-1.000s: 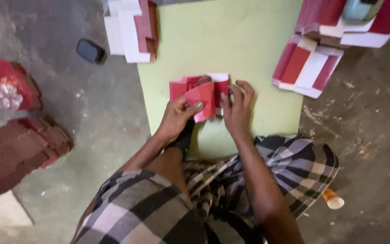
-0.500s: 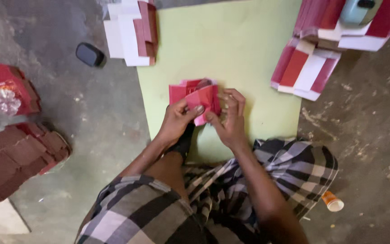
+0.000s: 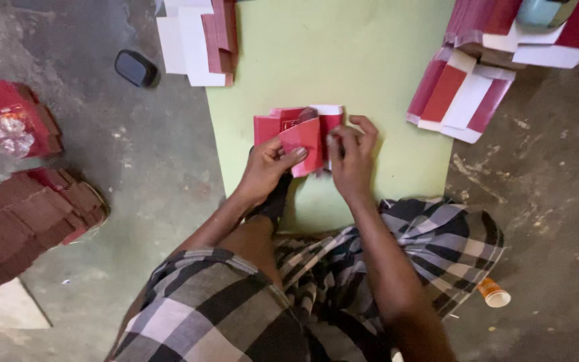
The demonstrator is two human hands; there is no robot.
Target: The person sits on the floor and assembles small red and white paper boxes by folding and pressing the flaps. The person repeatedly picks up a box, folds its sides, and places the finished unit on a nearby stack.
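Observation:
A flat red and white cardboard box blank (image 3: 301, 135) lies partly folded on a pale green sheet (image 3: 343, 67) spread over the floor. My left hand (image 3: 267, 167) grips its lower left flap, thumb on top. My right hand (image 3: 352, 155) pinches the right side of the same blank, fingers bent over the white edge. Both hands meet over the card, just in front of my knees in a checked cloth.
Stacks of flat red and white blanks (image 3: 198, 37) lie at the sheet's top left, more (image 3: 460, 94) at the right. A black phone (image 3: 135, 68) rests on the concrete. Folded dark red boxes (image 3: 28, 214) pile at the left. A small orange cup (image 3: 494, 293) lies by my right leg.
My hands have drawn closer together on the blank and a red flap has been folded further over. The view has shifted slightly.

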